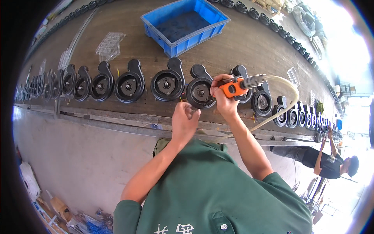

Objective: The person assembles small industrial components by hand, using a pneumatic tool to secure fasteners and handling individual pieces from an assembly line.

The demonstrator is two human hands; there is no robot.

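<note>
My right hand (226, 102) is wrapped round an orange air tool (234, 89) with a metal fitting and a clear hose (295, 93). The tool lies over the right side of a round black blower housing (200, 93); its working tip is hidden by the hand. At the near rim of that housing, my left hand (185, 121) is closed, thumb and fingers curled together. Whatever it may hold is too small to make out. Another black housing (167, 85) stands just left, and one more (261, 102) stands to the right of the tool.
Similar housings line the table's near edge both ways, with a second row at the far side. A blue crate (183, 46) stands beyond them, and clear plastic trays (110, 46) lie to its left. A metal rail (128, 124) edges the table. Another person (327, 162) works at right.
</note>
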